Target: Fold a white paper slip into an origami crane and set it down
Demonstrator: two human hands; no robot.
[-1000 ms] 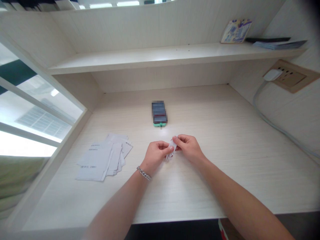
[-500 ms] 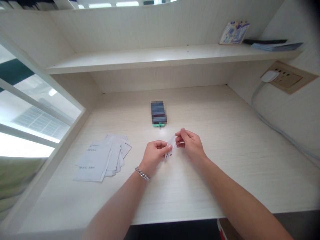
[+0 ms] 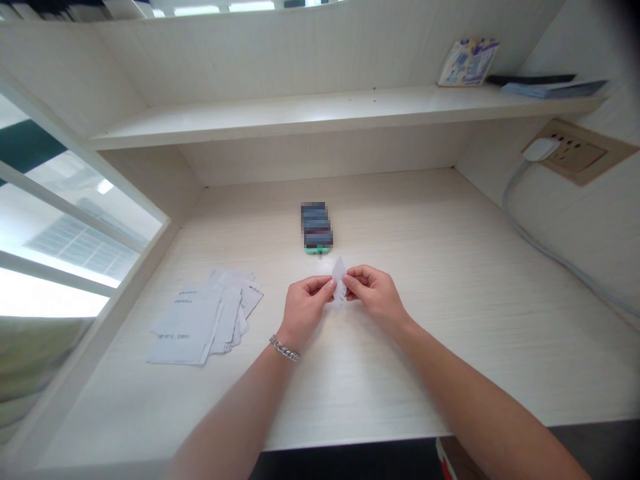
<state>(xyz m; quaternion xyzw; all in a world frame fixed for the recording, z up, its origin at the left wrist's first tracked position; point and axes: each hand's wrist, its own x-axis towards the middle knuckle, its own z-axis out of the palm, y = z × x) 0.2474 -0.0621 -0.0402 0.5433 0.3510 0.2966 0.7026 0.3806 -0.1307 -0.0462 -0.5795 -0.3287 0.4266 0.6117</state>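
Between my two hands is a small folded piece of white paper (image 3: pixel 339 272), pointed at the top, with faint print low down. My left hand (image 3: pixel 309 303), with a chain bracelet (image 3: pixel 285 348) on the wrist, pinches its left edge between thumb and fingers. From the other side my right hand (image 3: pixel 374 292) pinches the right edge. Beyond them a phone (image 3: pixel 317 225), its screen blurred out and its near end green, lies on the desk. A loose stack of white paper sheets (image 3: pixel 193 320) with some printed lines lies left of my left hand.
The pale wooden desk (image 3: pixel 450 320) has a shelf (image 3: pixel 300 119) above it, bearing a printed packet (image 3: pixel 469 63) and some flat booklets (image 3: pixel 555 88). At right, a white plug with a grey cable (image 3: pixel 540 250) sits in the wall socket (image 3: pixel 583 152). A railing frames the left side.
My right hand has moved in to the left and closed on the paper's right edge. The paper now stands more upright, its pointed top showing. The sheets and phone stay put.
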